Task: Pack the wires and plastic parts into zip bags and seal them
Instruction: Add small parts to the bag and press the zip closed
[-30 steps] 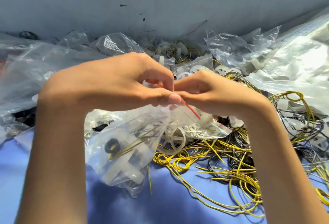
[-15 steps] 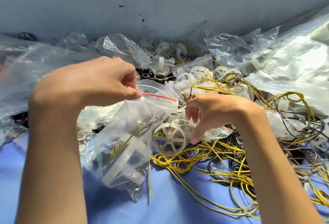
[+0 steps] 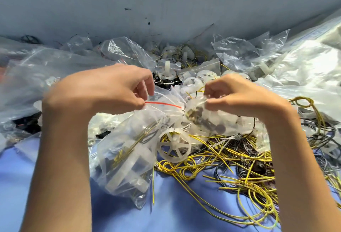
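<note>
My left hand (image 3: 110, 89) pinches the red-striped top edge of a clear zip bag (image 3: 129, 154) that hangs over the blue table (image 3: 175, 213). Inside the bag lie white plastic parts and yellow wires. My right hand (image 3: 238, 95) pinches a second small clear bag (image 3: 204, 119) holding dark and white parts, just right of the first bag's red strip. A white spoked plastic wheel (image 3: 174, 146) lies loose below both hands on a tangle of yellow wires (image 3: 239, 172).
Several crumpled clear bags (image 3: 238, 53) and white plastic parts (image 3: 203, 77) pile up along the grey wall (image 3: 166, 1) at the back. Black wires (image 3: 321, 134) mix with the yellow ones at the right. More plastic bags (image 3: 36, 77) lie at the left.
Both hands pinched the same bag's seal together a second ago. My right hand let go, dropped toward the pile, then rose holding a second small bag. My left hand keeps the first bag.
</note>
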### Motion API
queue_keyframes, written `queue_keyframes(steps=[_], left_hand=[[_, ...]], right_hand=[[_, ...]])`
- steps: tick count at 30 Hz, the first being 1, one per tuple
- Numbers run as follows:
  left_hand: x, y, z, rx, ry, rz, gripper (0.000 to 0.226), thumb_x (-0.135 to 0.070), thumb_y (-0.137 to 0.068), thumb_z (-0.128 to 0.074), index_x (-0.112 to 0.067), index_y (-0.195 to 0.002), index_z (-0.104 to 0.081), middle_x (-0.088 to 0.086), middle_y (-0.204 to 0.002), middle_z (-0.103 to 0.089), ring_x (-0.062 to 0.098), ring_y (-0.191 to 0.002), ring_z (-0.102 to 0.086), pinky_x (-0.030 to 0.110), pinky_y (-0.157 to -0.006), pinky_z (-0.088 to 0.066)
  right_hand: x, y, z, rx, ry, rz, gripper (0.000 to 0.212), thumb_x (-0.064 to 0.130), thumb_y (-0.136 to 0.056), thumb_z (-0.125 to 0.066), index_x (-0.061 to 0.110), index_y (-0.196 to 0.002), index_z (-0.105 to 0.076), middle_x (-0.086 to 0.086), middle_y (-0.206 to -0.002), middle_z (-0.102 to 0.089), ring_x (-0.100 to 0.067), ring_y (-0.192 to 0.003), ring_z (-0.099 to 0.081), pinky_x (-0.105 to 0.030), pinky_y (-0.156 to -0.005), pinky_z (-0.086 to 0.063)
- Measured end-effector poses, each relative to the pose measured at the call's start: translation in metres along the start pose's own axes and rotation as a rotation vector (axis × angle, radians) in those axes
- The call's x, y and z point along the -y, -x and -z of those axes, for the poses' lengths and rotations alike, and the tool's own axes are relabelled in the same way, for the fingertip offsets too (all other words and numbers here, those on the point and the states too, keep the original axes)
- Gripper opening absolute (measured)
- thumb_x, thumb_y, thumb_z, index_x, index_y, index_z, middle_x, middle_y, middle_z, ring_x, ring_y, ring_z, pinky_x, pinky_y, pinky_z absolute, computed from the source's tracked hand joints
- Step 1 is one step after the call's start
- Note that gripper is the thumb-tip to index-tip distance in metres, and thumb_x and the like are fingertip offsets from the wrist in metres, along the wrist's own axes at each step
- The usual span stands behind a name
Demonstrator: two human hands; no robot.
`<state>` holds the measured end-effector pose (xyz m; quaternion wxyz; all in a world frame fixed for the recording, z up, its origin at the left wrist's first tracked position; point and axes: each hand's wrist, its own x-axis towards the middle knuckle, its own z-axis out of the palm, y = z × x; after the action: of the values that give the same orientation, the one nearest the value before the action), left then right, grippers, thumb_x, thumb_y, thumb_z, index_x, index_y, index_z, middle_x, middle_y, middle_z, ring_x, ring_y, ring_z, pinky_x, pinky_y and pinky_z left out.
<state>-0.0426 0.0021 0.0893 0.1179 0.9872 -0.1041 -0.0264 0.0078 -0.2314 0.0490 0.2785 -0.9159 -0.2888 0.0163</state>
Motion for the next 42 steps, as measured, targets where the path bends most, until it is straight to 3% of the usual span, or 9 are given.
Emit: queue_keyframes(steps=[6, 10, 15, 19, 23, 26, 28, 36, 42], left_hand=[[-0.018, -0.003, -0.004, 0.002, -0.018, -0.082, 0.017, -0.041, -0.086, -0.045, -0.031, -0.091, -0.056, -0.018, -0.090, -0.061, 0.001, -0.089, -0.055, 0.028, -0.076, -0.046], [-0.025, -0.006, -0.006, -0.045, 0.039, -0.112, 0.049, -0.064, -0.072, -0.036, -0.028, -0.096, -0.060, -0.015, -0.089, -0.062, 0.004, -0.086, -0.057, 0.032, -0.079, -0.048], [-0.026, -0.009, -0.008, -0.137, 0.167, -0.172, 0.058, -0.073, -0.063, -0.045, -0.032, -0.104, -0.056, -0.017, -0.088, -0.065, -0.002, -0.081, -0.058, 0.012, -0.063, -0.042], [-0.026, -0.008, -0.008, -0.181, 0.292, -0.257, 0.076, -0.075, -0.055, -0.059, -0.038, -0.120, -0.047, -0.019, -0.093, -0.065, -0.005, -0.088, -0.062, 0.025, -0.088, -0.050], [-0.029, -0.007, -0.010, -0.273, 0.307, -0.363, 0.053, -0.056, -0.064, -0.070, -0.031, -0.109, -0.057, -0.018, -0.089, -0.064, -0.004, -0.087, -0.062, 0.027, -0.088, -0.050], [-0.034, -0.008, -0.013, -0.307, 0.294, -0.410, 0.036, -0.048, -0.074, -0.073, -0.019, -0.091, -0.062, -0.008, -0.079, -0.065, 0.006, -0.079, -0.060, 0.012, -0.069, -0.045], [-0.037, -0.009, -0.014, -0.340, 0.274, -0.411, 0.031, -0.045, -0.080, -0.066, -0.015, -0.080, -0.060, -0.002, -0.069, -0.062, 0.012, -0.068, -0.054, 0.021, -0.057, -0.038], [-0.032, -0.023, -0.019, -0.516, 0.342, -0.264, 0.034, -0.033, -0.091, -0.060, -0.017, -0.062, -0.054, -0.011, -0.050, -0.059, 0.002, -0.049, -0.058, 0.032, -0.056, -0.051], [-0.043, -0.029, -0.025, -0.540, 0.385, -0.134, 0.046, -0.056, -0.081, -0.045, -0.017, -0.056, -0.049, -0.007, -0.047, -0.060, 0.010, -0.055, -0.062, 0.039, -0.064, -0.053]], right_hand=[[0.008, 0.004, 0.016, -0.339, -0.336, 0.094, 0.034, 0.024, -0.072, -0.052, -0.008, -0.083, -0.057, -0.032, -0.084, -0.058, -0.020, -0.069, -0.048, -0.034, -0.065, -0.034], [0.009, 0.003, 0.013, -0.338, -0.360, 0.140, 0.031, 0.021, -0.078, -0.049, -0.009, -0.087, -0.053, -0.024, -0.084, -0.062, -0.031, -0.070, -0.051, -0.034, -0.056, -0.035], [0.020, 0.005, 0.012, -0.284, -0.468, 0.204, 0.029, 0.015, -0.079, -0.049, -0.013, -0.086, -0.046, -0.022, -0.084, -0.065, -0.023, -0.071, -0.057, -0.035, -0.057, -0.046], [0.025, 0.010, 0.013, -0.229, -0.549, 0.245, 0.004, 0.011, -0.080, -0.048, 0.010, -0.077, -0.048, 0.008, -0.070, -0.068, -0.012, -0.070, -0.059, -0.033, -0.067, -0.052], [0.027, 0.010, 0.012, -0.211, -0.623, 0.269, 0.014, 0.009, -0.089, -0.051, 0.016, -0.078, -0.046, 0.009, -0.068, -0.065, -0.013, -0.068, -0.059, -0.032, -0.063, -0.051], [0.026, 0.009, 0.010, -0.192, -0.627, 0.266, 0.012, 0.011, -0.091, -0.052, 0.014, -0.080, -0.046, 0.010, -0.068, -0.065, -0.009, -0.063, -0.060, -0.026, -0.057, -0.050], [0.023, 0.009, 0.010, -0.162, -0.621, 0.239, 0.007, 0.020, -0.087, -0.053, 0.014, -0.084, -0.050, 0.009, -0.070, -0.065, -0.012, -0.065, -0.062, -0.032, -0.059, -0.054], [0.010, 0.010, 0.008, 0.111, -0.490, 0.072, 0.082, 0.053, -0.061, -0.078, 0.029, -0.132, -0.045, 0.004, -0.103, -0.069, -0.015, -0.084, -0.070, -0.039, -0.083, -0.052], [0.011, 0.005, 0.004, 0.027, -0.337, 0.125, 0.011, 0.019, -0.091, -0.061, 0.010, -0.085, -0.058, 0.005, -0.063, -0.061, -0.008, -0.057, -0.059, -0.020, -0.056, -0.046]])
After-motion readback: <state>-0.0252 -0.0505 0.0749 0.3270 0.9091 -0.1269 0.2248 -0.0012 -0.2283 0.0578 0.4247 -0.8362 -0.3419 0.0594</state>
